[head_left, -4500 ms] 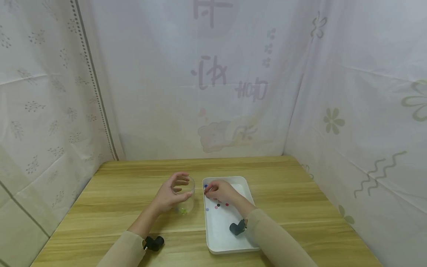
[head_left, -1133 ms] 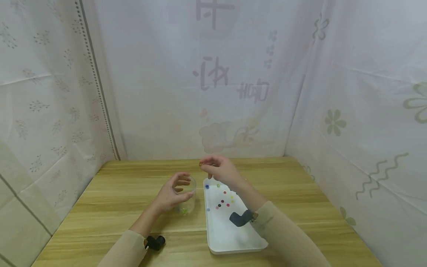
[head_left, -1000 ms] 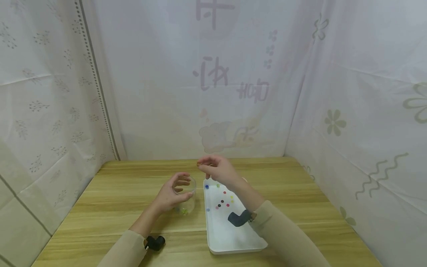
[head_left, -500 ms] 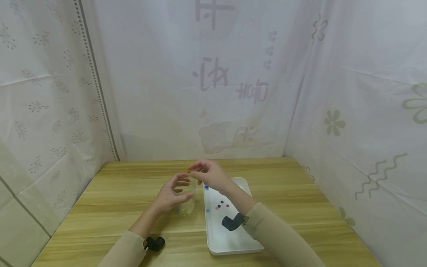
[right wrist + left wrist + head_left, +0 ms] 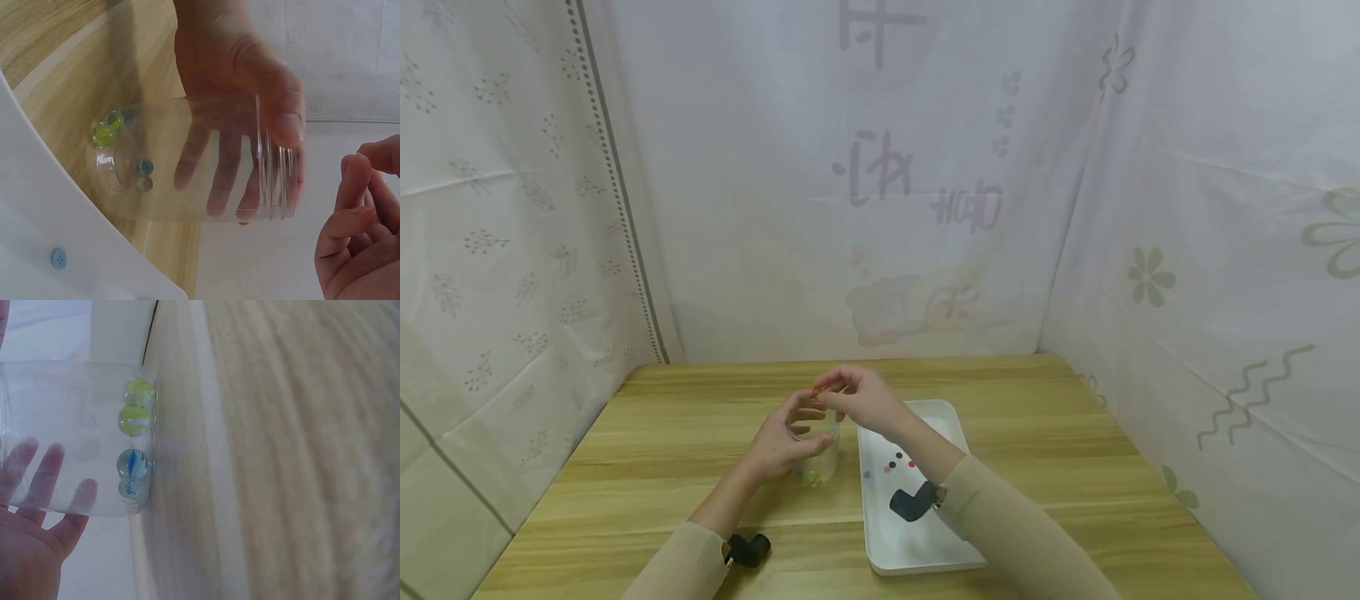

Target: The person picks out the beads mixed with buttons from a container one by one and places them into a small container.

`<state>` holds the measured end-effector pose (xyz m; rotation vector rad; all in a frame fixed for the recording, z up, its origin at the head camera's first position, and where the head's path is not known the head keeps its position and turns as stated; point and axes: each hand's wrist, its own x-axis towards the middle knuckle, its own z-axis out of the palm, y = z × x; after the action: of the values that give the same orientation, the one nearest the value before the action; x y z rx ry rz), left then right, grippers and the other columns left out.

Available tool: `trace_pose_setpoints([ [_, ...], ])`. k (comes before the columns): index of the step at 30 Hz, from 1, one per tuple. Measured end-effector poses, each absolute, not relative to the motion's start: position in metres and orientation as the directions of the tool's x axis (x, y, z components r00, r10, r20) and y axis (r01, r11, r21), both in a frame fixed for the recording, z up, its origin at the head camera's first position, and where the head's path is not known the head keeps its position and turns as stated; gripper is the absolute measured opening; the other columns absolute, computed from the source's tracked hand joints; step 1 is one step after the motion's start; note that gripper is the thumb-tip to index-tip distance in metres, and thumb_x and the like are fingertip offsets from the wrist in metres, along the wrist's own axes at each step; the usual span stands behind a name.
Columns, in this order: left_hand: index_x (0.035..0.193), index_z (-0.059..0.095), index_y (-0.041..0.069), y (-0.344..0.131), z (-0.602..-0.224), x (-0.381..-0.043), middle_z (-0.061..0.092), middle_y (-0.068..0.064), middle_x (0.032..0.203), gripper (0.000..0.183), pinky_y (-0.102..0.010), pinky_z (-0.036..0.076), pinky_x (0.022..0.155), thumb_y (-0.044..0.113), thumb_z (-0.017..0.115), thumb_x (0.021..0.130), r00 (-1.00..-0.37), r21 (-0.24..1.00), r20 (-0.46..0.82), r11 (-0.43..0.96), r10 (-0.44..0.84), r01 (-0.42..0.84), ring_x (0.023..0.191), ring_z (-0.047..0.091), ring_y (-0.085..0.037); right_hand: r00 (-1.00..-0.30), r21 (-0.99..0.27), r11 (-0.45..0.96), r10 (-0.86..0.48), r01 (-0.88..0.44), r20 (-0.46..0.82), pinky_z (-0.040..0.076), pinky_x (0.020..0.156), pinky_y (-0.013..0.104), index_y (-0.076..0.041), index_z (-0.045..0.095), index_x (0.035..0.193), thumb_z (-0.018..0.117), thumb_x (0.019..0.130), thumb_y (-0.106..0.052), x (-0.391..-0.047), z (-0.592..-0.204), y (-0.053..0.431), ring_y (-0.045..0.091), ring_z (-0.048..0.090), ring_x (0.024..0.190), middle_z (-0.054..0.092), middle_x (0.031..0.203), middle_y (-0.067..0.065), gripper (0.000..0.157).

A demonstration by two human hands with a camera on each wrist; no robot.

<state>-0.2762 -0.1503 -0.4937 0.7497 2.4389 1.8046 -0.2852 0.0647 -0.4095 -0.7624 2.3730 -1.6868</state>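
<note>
A clear, screw-necked plastic jar (image 5: 822, 454) stands on the table, its mouth upward. My left hand (image 5: 775, 442) grips it round the upper part, with the thumb near the rim. At its bottom lie several glass marbles (image 5: 134, 420), yellow-green and blue. Over the jar's mouth is my right hand (image 5: 867, 405), thumb and forefinger pinching a small orange-brown piece (image 5: 817, 390). In the right wrist view the fingertips (image 5: 356, 167) meet just beyond the rim and hide that piece, so I cannot tell its kind.
Right of the jar lies a white tray (image 5: 898, 533) holding small black, red and pink discs and a pale blue button (image 5: 59, 258). The right forearm covers part of it. Patterned white curtains (image 5: 760, 250) hang around the wooden table (image 5: 685, 400).
My right hand has risen from the tray with the small orange-brown piece, then moved left and slightly down to the jar's mouth. The left hand and jar stay put.
</note>
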Motion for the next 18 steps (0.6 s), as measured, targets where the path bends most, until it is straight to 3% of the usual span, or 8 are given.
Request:
trace_pose_setpoints([
  [3,0.153,0.051,0.019,-0.1504,-0.4941,-0.277,0.062,-0.014,0.155,0.066,-0.068,0.049,0.118,0.024,0.084,0.096,-0.885,0.905,0.266,0.217,0.382,0.365,0.142,0.059,-0.042,-0.863,-0.904,0.269,-0.474,-0.333,0.176,0.062,0.074,0.032,-0.011,0.076,0.122,0.075,0.104,-0.02,-0.286,-0.4122,0.0632,0.015,0.067,0.077,0.078,0.109,0.006,0.02],
  [6,0.152,0.052,0.019,-0.1506,-0.4951,-0.2775,0.062,-0.012,0.155,0.064,-0.068,0.049,0.117,0.024,0.084,0.096,-0.885,0.904,0.269,0.218,0.381,0.369,0.142,0.059,-0.042,-0.859,-0.894,0.284,-0.479,-0.347,0.181,0.06,0.07,0.027,-0.011,0.077,0.121,0.074,0.104,-0.019,-0.2865,-0.4154,0.0613,0.013,0.066,0.075,0.077,0.108,0.005,0.019],
  [12,0.152,0.053,0.019,-0.1506,-0.4955,-0.2774,0.063,-0.011,0.154,0.065,-0.067,0.05,0.117,0.024,0.084,0.096,-0.883,0.901,0.275,0.219,0.381,0.376,0.142,0.059,-0.042,-0.856,-0.896,0.291,-0.491,-0.336,0.161,0.06,0.07,0.029,-0.008,0.069,0.136,0.071,0.105,-0.019,-0.2857,-0.4152,0.061,0.014,0.068,0.075,0.076,0.113,0.01,0.033],
  [18,0.155,0.05,0.016,-0.1507,-0.4943,-0.2768,0.06,-0.023,0.153,0.067,-0.07,0.048,0.116,0.023,0.083,0.097,-0.874,0.898,0.289,0.207,0.391,0.389,0.141,0.059,-0.047,-0.882,-0.907,0.298,-0.45,-0.297,0.141,0.054,0.068,0.029,-0.016,0.062,0.147,0.073,0.105,-0.027,-0.2866,-0.4106,0.0684,0.019,0.07,0.078,0.073,0.12,0.011,0.046],
])
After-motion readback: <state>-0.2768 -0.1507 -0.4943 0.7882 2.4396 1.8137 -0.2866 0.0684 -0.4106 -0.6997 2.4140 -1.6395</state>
